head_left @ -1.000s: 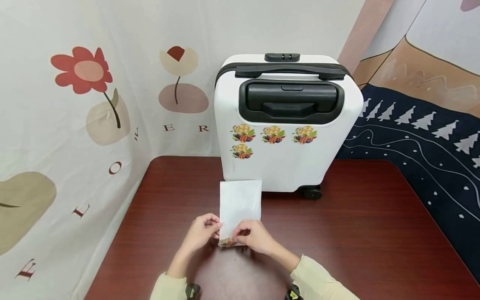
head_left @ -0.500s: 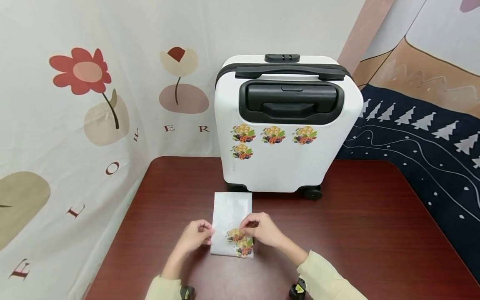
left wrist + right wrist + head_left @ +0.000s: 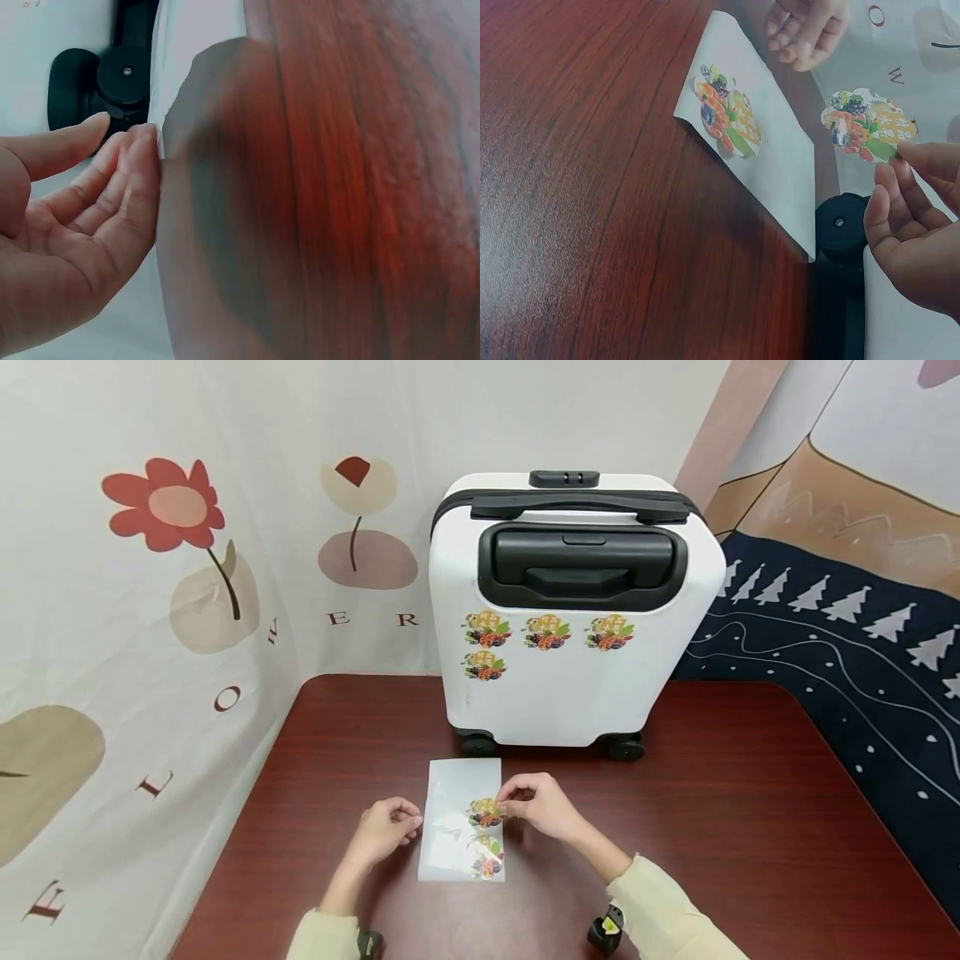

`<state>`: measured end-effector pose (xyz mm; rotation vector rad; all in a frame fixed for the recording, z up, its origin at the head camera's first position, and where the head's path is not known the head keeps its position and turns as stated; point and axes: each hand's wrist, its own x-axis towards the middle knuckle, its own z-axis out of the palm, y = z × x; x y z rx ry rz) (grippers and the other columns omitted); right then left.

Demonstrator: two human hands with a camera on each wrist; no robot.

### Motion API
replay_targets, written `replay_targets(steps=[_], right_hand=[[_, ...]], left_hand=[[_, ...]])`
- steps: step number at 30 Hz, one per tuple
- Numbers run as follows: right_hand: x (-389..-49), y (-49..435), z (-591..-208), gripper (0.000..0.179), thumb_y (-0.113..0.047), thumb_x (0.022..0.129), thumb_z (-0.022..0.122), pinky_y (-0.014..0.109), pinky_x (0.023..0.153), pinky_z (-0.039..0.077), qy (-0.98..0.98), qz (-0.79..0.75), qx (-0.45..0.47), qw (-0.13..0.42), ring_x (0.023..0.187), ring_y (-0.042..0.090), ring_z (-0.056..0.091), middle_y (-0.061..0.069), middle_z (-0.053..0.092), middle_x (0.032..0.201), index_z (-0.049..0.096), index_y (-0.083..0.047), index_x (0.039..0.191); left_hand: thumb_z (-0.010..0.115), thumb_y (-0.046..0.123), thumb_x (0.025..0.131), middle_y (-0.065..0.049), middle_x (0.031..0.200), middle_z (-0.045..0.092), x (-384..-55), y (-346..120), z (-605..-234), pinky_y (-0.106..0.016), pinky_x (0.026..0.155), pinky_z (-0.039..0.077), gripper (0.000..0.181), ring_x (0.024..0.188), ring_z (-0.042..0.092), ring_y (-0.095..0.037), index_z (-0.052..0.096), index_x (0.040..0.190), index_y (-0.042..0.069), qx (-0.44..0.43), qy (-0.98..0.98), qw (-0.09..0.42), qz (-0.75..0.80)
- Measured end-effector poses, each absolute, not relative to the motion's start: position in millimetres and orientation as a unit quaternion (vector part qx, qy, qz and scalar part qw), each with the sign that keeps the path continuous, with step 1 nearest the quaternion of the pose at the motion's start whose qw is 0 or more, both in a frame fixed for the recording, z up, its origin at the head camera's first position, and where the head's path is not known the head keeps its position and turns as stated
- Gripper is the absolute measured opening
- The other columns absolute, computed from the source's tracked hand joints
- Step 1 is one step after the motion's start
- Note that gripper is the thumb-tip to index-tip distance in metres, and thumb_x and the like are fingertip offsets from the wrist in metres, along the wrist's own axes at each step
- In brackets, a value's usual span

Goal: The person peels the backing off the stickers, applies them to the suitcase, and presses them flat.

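A fruit-printed sticker (image 3: 870, 124) is pinched at its edge between the thumb and fingers of my right hand (image 3: 543, 807). It is held up off the white backing sheet (image 3: 447, 793), which lies on the table. Another fruit sticker (image 3: 487, 857) is on the sheet's near right corner. My left hand (image 3: 384, 831) is by the sheet's left edge, its fingers loosely bent; in the left wrist view a gap shows between thumb and fingertips. Behind the sheet stands a white suitcase (image 3: 558, 697) with several similar stickers on its front, three in an upper row and one below at left.
The reddish-brown table (image 3: 720, 827) extends to both sides of the hands. The suitcase's black wheels (image 3: 625, 747) stand just beyond the sheet's far edge. Printed cloth (image 3: 247, 527) hangs behind and at the left, and dark patterned cloth (image 3: 825, 668) at the right.
The sheet has come down flat, nearer me. A sticker has been peeled up from it by my right hand, which has moved right. My left hand has let go of the sheet's edge.
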<state>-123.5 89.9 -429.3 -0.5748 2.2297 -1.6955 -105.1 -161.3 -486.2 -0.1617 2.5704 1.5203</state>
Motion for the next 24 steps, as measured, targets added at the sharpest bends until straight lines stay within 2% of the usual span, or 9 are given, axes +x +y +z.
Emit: replay_targets(steps=[6, 10, 15, 21, 24], right_hand=[[-125, 93, -428, 0.005, 0.013, 0.079, 0.059, 0.022, 0.058, 0.049, 0.765, -0.596, -0.197, 0.143, 0.069, 0.04, 0.059, 0.026, 0.06, 0.078, 0.061, 0.014, 0.084], [-127, 95, -429, 0.006, 0.013, 0.078, 0.059, 0.023, 0.057, 0.049, 0.766, -0.596, -0.2, 0.135, 0.066, 0.034, 0.058, 0.026, 0.059, 0.077, 0.061, 0.013, 0.084], [-128, 96, -425, 0.005, 0.013, 0.078, 0.059, 0.027, 0.057, 0.05, 0.771, -0.591, -0.204, 0.123, 0.065, 0.026, 0.056, 0.026, 0.059, 0.077, 0.061, 0.013, 0.083], [-132, 99, -427, 0.005, 0.011, 0.079, 0.06, 0.023, 0.056, 0.049, 0.778, -0.583, -0.202, 0.119, 0.066, 0.031, 0.056, 0.022, 0.06, 0.078, 0.062, 0.012, 0.083], [-136, 101, -435, 0.005, 0.009, 0.08, 0.061, 0.03, 0.058, 0.051, 0.78, -0.582, -0.195, 0.12, 0.066, 0.034, 0.057, 0.019, 0.061, 0.078, 0.064, 0.008, 0.084]], left_hand=[[0.066, 0.003, 0.081, -0.003, 0.071, 0.061, -111, -150, -481, -0.025, 0.052, 0.048, 0.004, 0.061, 0.059, -0.017, 0.065, 0.085, 0.002, -0.009, 0.85, 0.031, 0.525], [0.066, 0.002, 0.081, -0.005, 0.076, 0.063, -111, -138, -473, -0.022, 0.057, 0.048, 0.007, 0.066, 0.06, -0.018, 0.065, 0.088, 0.001, 0.039, 0.831, 0.025, 0.554], [0.064, -0.001, 0.081, -0.011, 0.079, 0.064, -107, -120, -453, -0.026, 0.063, 0.05, 0.006, 0.07, 0.061, -0.024, 0.063, 0.087, -0.004, 0.089, 0.827, 0.027, 0.554], [0.063, -0.002, 0.081, -0.013, 0.076, 0.063, -104, -104, -431, -0.026, 0.063, 0.049, 0.006, 0.068, 0.059, -0.025, 0.061, 0.082, -0.008, 0.109, 0.83, 0.02, 0.546], [0.063, -0.002, 0.082, -0.011, 0.074, 0.062, -107, -101, -435, -0.025, 0.062, 0.049, 0.004, 0.067, 0.059, -0.022, 0.062, 0.08, -0.004, 0.112, 0.828, 0.013, 0.549]])
